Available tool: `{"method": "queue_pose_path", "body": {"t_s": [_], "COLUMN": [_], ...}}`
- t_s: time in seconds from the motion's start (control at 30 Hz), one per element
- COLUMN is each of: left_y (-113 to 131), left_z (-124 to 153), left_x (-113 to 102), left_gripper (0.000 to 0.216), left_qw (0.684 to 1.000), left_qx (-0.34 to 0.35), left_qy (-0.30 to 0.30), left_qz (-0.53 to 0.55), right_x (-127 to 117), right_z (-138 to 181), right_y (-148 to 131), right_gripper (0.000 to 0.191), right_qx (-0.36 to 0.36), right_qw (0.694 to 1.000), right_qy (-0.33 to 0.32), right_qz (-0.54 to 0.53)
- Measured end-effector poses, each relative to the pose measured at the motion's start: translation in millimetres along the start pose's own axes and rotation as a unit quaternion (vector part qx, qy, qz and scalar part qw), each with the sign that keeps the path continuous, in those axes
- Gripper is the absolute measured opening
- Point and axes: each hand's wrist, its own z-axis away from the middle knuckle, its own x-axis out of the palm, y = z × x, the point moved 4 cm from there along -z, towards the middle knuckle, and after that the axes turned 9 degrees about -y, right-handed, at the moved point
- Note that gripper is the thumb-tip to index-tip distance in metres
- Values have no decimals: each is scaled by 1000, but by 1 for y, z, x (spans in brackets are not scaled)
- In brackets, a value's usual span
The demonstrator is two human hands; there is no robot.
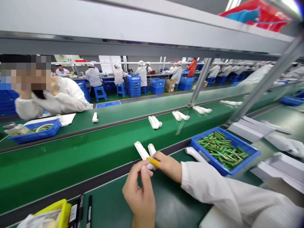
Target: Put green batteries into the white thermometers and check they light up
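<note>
R hand (167, 165) fingers pinch white shell (142, 151) w/ yellow tab (153, 162), near bench edge by belt (71, 158). L hand (140, 194) fingers pinch shell's near end. Blue tray (213, 163) just right.

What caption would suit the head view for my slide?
Left hand and right hand hold white plastic shells with a yellow piece beside a conveyor belt and a blue bin of green cylinders.
</note>
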Motion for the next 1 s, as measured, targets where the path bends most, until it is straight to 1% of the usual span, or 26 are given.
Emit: {"method": "queue_pose_path", "body": {"t_s": [0.03, 0.1, 0.17, 0.23, 0.3, 0.37, 0.47, 0.5, 0.57, 0.63, 0.7, 0.73, 0.77, 0.87, 0.93, 1.0], "left_y": [-3, -9, -15, -20, -23, -24, -24, -23, -23, -23, -23, -23, -24, -27, -29, -30], "left_z": [-1, -2, -3, -2, 0, 2, 4, 4, 4, 3, 3, 3, 3, 3, 3, 2], "left_x": [0, 4, 12, 20, 27, 31, 36, 37, 40, 42, 44, 44, 45, 45, 44, 43], "left_gripper": [18, 24, 30, 33, 33, 32, 30, 30, 29, 29, 29, 29, 29, 29, 30, 32], "left_qw": [1000, 997, 987, 973, 962, 956, 950, 947, 943, 939, 934, 932, 930, 927, 927, 927], "left_qx": [-24, -70, -113, -146, -156, -157, -153, -153, -153, -149, -141, -139, -139, -143, -147, -153], "left_qy": [-2, -40, -110, -179, -222, -244, -268, -275, -287, -301, -317, -324, -329, -337, -338, -335], "left_qz": [1, -3, -10, -22, -34, -43, -54, -58, -66, -73, -81, -84, -85, -77, -72, -70], "right_x": [3, 13, 26, 37, 43, 41, 20, 10, -11, -26, -30, -28, -25, -10, 2, 12], "right_z": [25, 70, 105, 133, 153, 166, 168, 163, 142, 105, 57, 30, 3, -70, -107, -131], "right_y": [-2, 0, 10, 23, 33, 37, 36, 36, 39, 48, 64, 74, 84, 114, 126, 131], "right_gripper": [28, 31, 34, 36, 34, 27, 12, 11, 24, 35, 39, 43, 49, 59, 63, 66], "right_qx": [-6, -23, -14, 11, 41, 75, 128, 145, 171, 181, 178, 184, 196, 258, 309, 355], "right_qw": [1000, 998, 995, 993, 994, 993, 987, 984, 979, 978, 977, 973, 971, 960, 946, 930], "right_qy": [0, 10, 36, 51, 42, 12, -40, -53, -70, -89, -112, -124, -121, -83, -60, -44], "right_qz": [14, 56, 93, 103, 93, 86, 94, 95, 84, 46, -23, -63, -70, -68, -74, -85]}}
